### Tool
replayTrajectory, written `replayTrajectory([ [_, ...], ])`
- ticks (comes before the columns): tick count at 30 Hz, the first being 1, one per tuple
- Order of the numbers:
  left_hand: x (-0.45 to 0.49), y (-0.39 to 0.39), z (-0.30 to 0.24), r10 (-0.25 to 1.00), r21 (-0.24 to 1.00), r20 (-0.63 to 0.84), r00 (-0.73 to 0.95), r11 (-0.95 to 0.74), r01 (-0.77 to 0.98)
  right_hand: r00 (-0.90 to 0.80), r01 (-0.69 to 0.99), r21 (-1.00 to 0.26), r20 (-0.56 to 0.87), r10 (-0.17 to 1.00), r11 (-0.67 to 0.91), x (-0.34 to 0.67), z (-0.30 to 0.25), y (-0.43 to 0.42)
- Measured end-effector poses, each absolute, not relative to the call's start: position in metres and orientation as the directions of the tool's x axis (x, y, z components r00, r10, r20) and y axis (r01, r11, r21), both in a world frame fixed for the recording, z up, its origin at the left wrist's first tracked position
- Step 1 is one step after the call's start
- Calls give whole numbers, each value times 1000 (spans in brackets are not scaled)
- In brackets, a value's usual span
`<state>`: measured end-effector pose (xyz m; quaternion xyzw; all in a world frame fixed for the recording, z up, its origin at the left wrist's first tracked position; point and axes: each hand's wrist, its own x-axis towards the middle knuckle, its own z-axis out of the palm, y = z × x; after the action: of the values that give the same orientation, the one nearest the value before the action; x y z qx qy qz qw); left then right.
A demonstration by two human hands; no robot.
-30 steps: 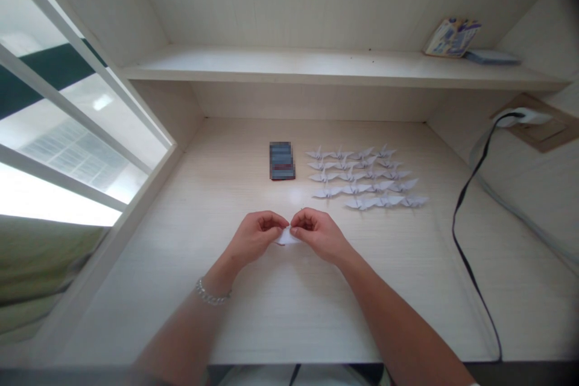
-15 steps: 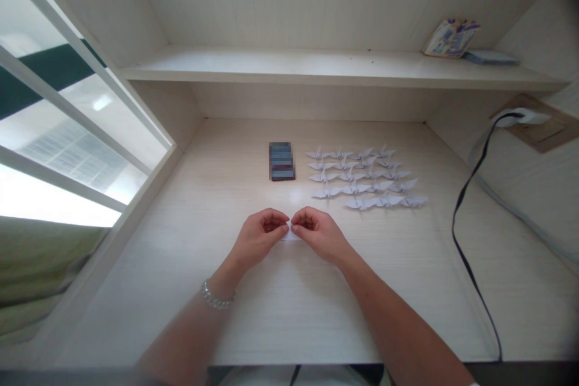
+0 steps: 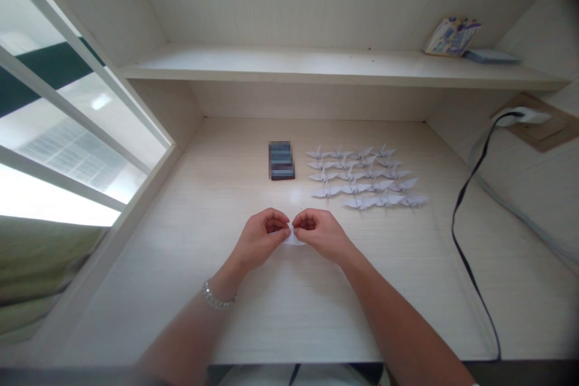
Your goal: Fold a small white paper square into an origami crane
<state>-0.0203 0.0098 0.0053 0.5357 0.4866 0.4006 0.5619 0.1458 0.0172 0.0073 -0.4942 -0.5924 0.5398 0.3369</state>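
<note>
A small piece of folded white paper (image 3: 295, 240) is pinched between my two hands, just above the desk. My left hand (image 3: 265, 234), with a silver bracelet on its wrist, grips the paper's left side with thumb and fingertips. From the other side my right hand (image 3: 320, 233) pinches it the same way, its fingertips almost touching those of the left. Most of the paper is hidden behind the fingers, so its exact shape cannot be made out. Beyond my right hand, several white paper cranes (image 3: 353, 175) stand in rows.
A dark rectangular object (image 3: 281, 160), blurred out, lies left of the cranes on the pale desk (image 3: 203, 211). A black cable (image 3: 458, 217) runs from the wall socket (image 3: 538, 123) down the right side. A shelf (image 3: 271, 63) spans the back, with a small colourful box (image 3: 451, 36) on it.
Both hands stay together and have shifted only very slightly. A little more of the white paper shows below the fingertips. The cranes have not moved.
</note>
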Motion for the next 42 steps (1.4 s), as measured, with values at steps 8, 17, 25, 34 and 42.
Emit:
replayTrajectory([
  [8, -23, 11, 9, 970, 989, -147, 193, 144, 32, -337, 15, -989, -141, 931, -145, 154, 4, 23],
  [17, -23, 11, 3, 968, 992, -120, 219, 107, 70, -308, 161, -986, -93, 947, -44, 149, 7, 19],
  [25, -24, 12, 5, 960, 987, -155, 232, 139, 84, -303, 172, -984, -103, 948, -52, 150, 9, 19],
  [34, -22, 12, 6, 956, 980, -198, 216, 201, 12, -278, 152, -985, -118, 953, -78, 151, 2, 22],
  [42, -23, 12, 5, 967, 988, -150, 207, 143, 51, -299, 183, -982, -97, 949, -43, 150, 5, 20],
])
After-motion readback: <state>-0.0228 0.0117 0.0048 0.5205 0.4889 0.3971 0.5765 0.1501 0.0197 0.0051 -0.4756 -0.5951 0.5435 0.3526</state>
